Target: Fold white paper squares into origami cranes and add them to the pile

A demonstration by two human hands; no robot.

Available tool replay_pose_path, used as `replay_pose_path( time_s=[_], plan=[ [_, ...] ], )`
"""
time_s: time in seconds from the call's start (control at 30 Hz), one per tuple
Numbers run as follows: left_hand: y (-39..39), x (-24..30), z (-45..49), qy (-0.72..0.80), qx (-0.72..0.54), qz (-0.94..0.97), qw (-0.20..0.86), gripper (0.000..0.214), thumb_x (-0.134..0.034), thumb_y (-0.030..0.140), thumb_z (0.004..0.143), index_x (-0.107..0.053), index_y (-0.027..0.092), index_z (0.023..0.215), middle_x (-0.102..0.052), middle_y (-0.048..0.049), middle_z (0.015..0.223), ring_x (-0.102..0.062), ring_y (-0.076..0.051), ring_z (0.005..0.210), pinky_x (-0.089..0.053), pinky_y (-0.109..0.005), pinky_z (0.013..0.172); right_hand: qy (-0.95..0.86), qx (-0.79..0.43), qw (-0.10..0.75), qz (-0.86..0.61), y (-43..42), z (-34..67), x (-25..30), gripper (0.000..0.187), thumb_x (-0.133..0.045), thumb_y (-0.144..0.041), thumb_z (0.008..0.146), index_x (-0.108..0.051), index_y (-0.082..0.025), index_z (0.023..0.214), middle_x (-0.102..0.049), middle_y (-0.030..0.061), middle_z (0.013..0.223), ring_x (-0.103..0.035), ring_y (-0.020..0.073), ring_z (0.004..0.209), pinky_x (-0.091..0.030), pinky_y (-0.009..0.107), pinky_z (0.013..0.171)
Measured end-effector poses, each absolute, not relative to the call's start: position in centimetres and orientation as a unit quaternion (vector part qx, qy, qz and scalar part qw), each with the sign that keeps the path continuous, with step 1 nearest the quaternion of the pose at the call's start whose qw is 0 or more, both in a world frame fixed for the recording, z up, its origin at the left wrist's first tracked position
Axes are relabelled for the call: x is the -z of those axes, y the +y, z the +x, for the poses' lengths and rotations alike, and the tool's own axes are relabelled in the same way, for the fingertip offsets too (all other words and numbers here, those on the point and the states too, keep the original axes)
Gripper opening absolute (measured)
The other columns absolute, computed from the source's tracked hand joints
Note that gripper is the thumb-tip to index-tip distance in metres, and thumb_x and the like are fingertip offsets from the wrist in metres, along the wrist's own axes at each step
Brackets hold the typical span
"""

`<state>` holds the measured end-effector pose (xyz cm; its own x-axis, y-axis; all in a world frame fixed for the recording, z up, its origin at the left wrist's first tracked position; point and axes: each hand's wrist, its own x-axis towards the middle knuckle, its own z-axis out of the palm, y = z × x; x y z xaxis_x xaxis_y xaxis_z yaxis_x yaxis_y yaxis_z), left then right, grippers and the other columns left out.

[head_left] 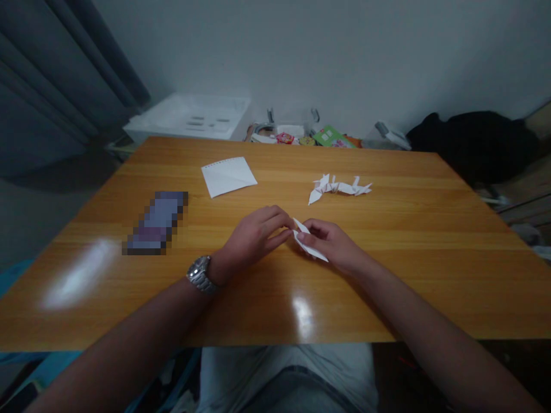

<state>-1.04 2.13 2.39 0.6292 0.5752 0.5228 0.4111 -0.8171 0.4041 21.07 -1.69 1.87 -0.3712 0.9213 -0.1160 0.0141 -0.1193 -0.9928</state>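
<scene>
Between my two hands, just above the wooden table [241, 310], is a piece of folded white paper [313, 250] with pointed ends. My right hand [333, 244] grips it, thumb pressed on top. From the other side, my left hand [260, 229] pinches the paper's left tip between thumb and fingers; a silver watch [200, 274] is on that wrist. Several finished-looking folded paper figures [340, 186], perhaps cranes, lie in a cluster beyond my right hand. A loose white sheet [229, 176] with a perforated edge rests beyond my left hand.
On the left of the table lies a pixelated, phone-like object [157, 223]. Behind the far edge stand a white basin-like piece [193, 115] and small items including a green booklet [332, 137]. A dark heap [473, 137] is at the back right.
</scene>
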Motion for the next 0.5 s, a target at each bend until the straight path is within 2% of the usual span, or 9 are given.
replay_pose_path(
  time_s=[0.27,0.5],
  plan=[
    [1.4,-2.3,-0.6,0.323,-0.357,0.873,0.082,0.012,-0.061,0.028,0.099,-0.067,0.019,0.094,-0.068,-0.0037,0.092,-0.063,-0.017,0.086,-0.048,-0.029,0.076,-0.581,-0.542,0.385,-0.470,-1.7,20.7,-1.5,0.036,-0.076,-0.054,0.083,-0.067,-0.018,0.088,-0.060,-0.0016,0.069,-0.049,0.0120,0.059,-0.034,0.026,0.054],
    [0.9,-2.5,-0.1,0.333,-0.373,0.848,0.174,0.010,-0.062,0.027,0.099,-0.069,0.019,0.099,-0.071,-0.0037,0.098,-0.067,-0.016,0.092,-0.052,-0.029,0.084,-0.615,-0.454,0.418,-0.490,-1.6,20.7,-1.5,0.032,-0.074,-0.050,0.085,-0.073,-0.018,0.088,-0.066,0.0014,0.076,-0.054,0.0148,0.066,-0.041,0.028,0.060]
  ],
)
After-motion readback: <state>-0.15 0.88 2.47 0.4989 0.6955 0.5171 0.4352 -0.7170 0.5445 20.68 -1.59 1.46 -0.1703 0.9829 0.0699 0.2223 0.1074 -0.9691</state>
